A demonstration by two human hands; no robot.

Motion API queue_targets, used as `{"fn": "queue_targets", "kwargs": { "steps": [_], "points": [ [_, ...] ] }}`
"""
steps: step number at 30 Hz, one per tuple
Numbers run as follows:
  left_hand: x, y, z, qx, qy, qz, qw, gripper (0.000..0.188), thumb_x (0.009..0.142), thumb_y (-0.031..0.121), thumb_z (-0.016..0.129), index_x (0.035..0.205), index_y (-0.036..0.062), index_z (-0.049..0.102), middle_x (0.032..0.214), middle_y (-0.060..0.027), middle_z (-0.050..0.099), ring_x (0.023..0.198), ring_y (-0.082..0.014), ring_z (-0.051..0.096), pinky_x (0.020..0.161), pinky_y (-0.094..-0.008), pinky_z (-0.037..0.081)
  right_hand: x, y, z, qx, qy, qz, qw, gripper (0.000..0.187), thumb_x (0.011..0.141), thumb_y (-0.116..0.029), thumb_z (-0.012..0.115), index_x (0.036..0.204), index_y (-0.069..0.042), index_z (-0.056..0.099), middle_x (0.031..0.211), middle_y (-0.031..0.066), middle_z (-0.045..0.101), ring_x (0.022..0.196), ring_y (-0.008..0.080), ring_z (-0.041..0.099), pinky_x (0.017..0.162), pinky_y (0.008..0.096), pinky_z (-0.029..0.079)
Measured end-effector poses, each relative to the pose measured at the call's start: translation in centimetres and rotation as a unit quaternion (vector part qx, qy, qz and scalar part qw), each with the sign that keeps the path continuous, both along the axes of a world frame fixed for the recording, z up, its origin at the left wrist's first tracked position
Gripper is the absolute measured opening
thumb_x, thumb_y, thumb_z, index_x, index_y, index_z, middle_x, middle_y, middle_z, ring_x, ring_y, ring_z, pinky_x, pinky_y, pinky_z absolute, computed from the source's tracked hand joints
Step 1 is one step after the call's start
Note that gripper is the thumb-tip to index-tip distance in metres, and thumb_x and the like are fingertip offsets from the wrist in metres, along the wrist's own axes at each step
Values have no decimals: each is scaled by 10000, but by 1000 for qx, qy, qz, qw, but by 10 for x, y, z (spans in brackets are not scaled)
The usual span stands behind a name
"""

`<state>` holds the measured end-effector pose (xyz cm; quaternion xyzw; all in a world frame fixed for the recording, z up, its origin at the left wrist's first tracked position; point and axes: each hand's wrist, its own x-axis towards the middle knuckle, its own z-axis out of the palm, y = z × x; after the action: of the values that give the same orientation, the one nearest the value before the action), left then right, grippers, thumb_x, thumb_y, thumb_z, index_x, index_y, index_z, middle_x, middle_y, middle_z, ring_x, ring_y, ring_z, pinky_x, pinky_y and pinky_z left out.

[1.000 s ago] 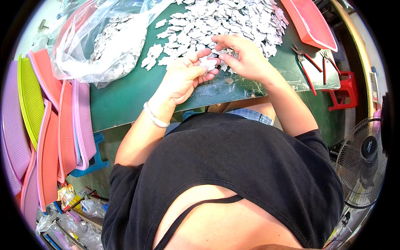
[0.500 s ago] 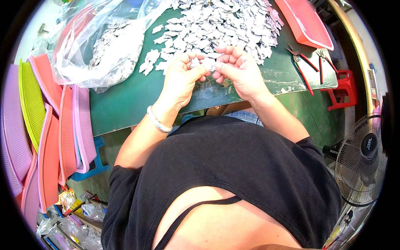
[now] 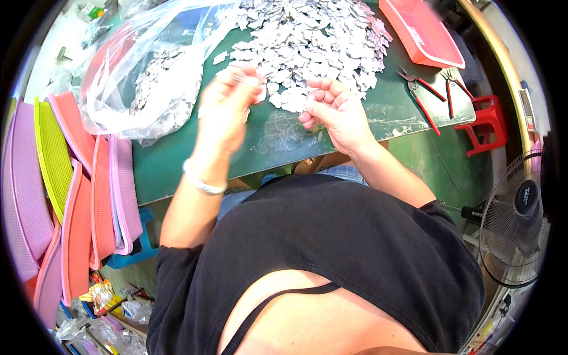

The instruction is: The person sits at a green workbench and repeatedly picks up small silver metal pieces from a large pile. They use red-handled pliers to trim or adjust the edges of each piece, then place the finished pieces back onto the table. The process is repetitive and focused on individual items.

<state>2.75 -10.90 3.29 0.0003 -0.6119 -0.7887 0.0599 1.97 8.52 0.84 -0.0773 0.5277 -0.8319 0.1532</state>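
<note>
A wide heap of small, flat, silver-grey pieces with uneven outlines (image 3: 319,44) covers the far middle of the green table (image 3: 171,168). My left hand (image 3: 228,106), a pale bangle at its wrist, hovers over the left edge of the heap. Motion smears its fingers, and pale shapes beside them could be a held piece or the heap behind. At the heap's near edge is my right hand (image 3: 337,112), its fingers curled and the thumb drawn in against them. Whatever lies between those fingertips is too small to make out.
A clear plastic bag (image 3: 165,94) of similar pieces lies to the left. Stacked purple, coral and lime baskets (image 3: 77,231) stand beside the table. Red-handled pliers (image 3: 423,97), a second pair (image 3: 454,94) and a coral tray (image 3: 423,35) are right. Beyond are a red stool (image 3: 488,124) and fan (image 3: 515,219).
My hands were together over a small silver piece and have parted. The left has swung left toward the bag; the right has stayed nearly in place. The view has shifted slightly.
</note>
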Motion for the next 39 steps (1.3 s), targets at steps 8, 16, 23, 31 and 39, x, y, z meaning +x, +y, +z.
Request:
{"fn": "queue_targets", "kwargs": {
  "steps": [8, 16, 23, 31, 39],
  "points": [
    [-38, -107, 76, -677, 266, 411, 550, 273, 845, 98, 574, 1097, -6, 562, 1008, -94, 591, 927, -174, 551, 744, -282, 466, 3, 11, 6, -46, -6, -23, 999, 308, 807, 12, 578, 1092, 21, 463, 767, 77, 571, 653, 150, 601, 551, 257, 507],
    [16, 51, -5, -4, -67, -203, 977, 249, 899, 120, 522, 1109, -9, 559, 986, -34, 602, 892, -83, 536, 811, -232, 423, 12, 10, 11, -146, 42, -26, 988, 318, 814, -8, 581, 1111, 22, 471, 847, 79, 569, 709, 148, 598, 606, 259, 497],
    [14, 56, -10, 17, -134, -142, 981, 215, 913, 169, 491, 1011, 2, 582, 888, -83, 634, 783, -156, 607, 692, -260, 473, -6, 106, 5, 508, 419, -272, 701, 529, 688, -79, 685, 1173, -14, 483, 1032, 136, 569, 950, 271, 567, 830, 349, 455],
    [28, 42, -22, 18, -116, -110, 987, 210, 912, 172, 497, 1028, 6, 552, 709, -29, 571, 608, -111, 524, 571, -230, 424, -40, 222, -8, 779, 219, -152, 568, 746, 736, -435, 637, 1320, -74, 343, 1303, 192, 371, 1233, 337, 321, 1015, 442, 249],
    [39, 37, -23, 31, -102, -75, 991, 191, 909, 173, 502, 969, 2, 561, 684, -20, 535, 588, -103, 482, 551, -225, 396, -34, 209, -11, 806, 317, -197, 459, 489, 793, -292, 582, 1211, -81, 441, 871, 152, 561, 862, 317, 539, 792, 408, 409]
  ]
}}
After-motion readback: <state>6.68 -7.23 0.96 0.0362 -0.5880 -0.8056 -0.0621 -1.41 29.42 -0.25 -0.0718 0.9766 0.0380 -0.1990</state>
